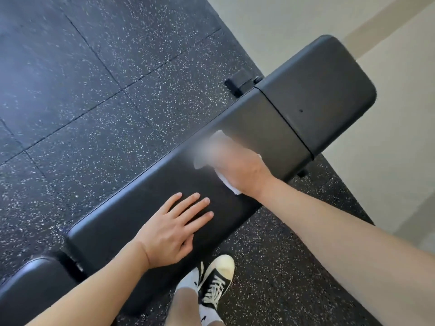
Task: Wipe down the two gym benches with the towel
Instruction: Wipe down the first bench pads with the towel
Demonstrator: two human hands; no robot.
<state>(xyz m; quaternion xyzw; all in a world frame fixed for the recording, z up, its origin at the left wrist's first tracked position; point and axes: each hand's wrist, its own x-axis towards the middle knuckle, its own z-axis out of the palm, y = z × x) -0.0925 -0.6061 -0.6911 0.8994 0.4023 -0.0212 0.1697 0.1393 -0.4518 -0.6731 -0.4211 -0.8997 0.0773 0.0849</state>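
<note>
Your right hand (231, 164) lay on the long black pad of the bench (150, 203), toward the end where a seam divides it from the shorter pad (322, 90) by the wall. Under that hand was the white towel (227, 182), pressed flat against the pad, with a corner showing beside your wrist at the pad's near edge and more of it spreading out ahead of your fingers toward the far edge. The hand and the front of the towel were smeared with blur, so I could not tell whether your fingers curled around the cloth or simply pushed it down; the palm, at least, seemed to rest on top of it. Your left hand (174, 234) rested open on the same pad, nearer its other end, fingers straight and slightly spread, gripping nothing, close to the near edge. A second dark pad (35, 285) sat just past that end, at the lower left. Below the bench's near edge your black-and-white sneaker (217, 278) stood on the speckled rubber floor (94, 90), with a white sock above it.
</note>
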